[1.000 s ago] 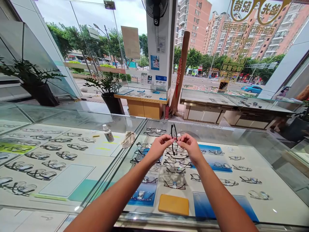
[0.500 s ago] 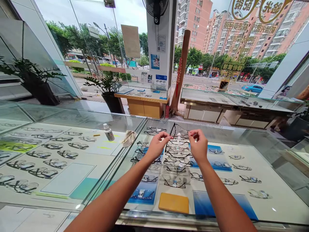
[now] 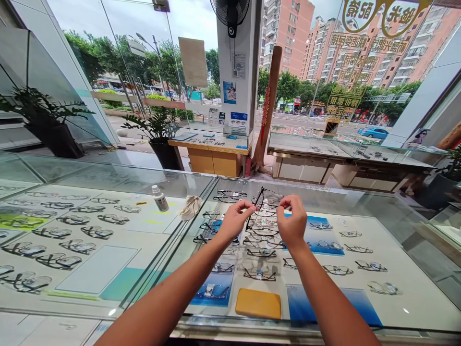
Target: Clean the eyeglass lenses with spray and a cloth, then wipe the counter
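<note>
Above the glass display counter, my left hand (image 3: 236, 218) pinches a dark-framed pair of glasses (image 3: 260, 201) near its left side, thumb and finger together. The frame is tilted, with one thin arm reaching right. My right hand (image 3: 292, 220) is curled at the right of the glasses, its fingertips close to that arm; whether it grips the arm is too small to tell. Under the glass below both hands lie rows of spectacles (image 3: 259, 275). A yellow case (image 3: 258, 303) sits near the counter's front edge.
On the left part of the counter stand a small white bottle (image 3: 160, 199) and a crumpled cloth (image 3: 190, 207). More glasses (image 3: 59, 260) lie in the left case. Beyond are potted plants (image 3: 166, 153), another display counter (image 3: 212, 158), a wooden post (image 3: 268, 105) and windows.
My right hand has turned a little and shifted slightly left and down. The glasses have tilted slightly in my left hand. The whole view has moved a little.
</note>
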Demonstrator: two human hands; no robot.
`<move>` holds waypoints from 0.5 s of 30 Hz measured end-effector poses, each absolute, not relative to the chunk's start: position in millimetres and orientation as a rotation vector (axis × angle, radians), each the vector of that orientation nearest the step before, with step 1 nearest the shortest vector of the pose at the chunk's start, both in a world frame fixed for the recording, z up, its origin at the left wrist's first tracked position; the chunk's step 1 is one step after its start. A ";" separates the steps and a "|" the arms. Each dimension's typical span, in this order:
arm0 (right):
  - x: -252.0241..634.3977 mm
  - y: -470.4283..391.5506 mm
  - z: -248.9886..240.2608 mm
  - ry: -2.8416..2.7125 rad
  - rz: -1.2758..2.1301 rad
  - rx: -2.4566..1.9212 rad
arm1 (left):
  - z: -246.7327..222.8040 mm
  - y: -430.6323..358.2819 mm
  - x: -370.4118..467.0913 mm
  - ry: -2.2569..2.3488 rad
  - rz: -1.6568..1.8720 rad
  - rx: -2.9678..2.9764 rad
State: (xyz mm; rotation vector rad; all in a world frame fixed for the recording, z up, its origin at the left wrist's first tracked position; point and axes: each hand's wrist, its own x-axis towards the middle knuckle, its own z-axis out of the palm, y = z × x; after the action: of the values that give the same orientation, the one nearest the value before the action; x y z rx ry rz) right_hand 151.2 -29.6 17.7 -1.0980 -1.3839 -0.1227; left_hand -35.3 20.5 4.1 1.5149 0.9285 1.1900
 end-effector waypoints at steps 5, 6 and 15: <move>130.8 -29.7 4.5 -1.448 0.244 -1.238 | 4.3 19.0 -33.7 0.893 1.202 1.492; 129.2 -28.6 2.6 -1.434 0.326 -1.266 | 4.1 19.0 -33.7 0.891 1.199 1.504; 142.2 -13.9 -4.8 -1.299 0.468 -1.362 | -0.1 21.7 -33.9 0.888 1.178 1.491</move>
State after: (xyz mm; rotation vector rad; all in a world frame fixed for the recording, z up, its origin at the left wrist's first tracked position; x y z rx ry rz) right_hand 142.2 -13.9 -4.8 -1.3622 -1.2987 0.4675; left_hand -33.9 21.7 -0.1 1.4909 0.8879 1.1777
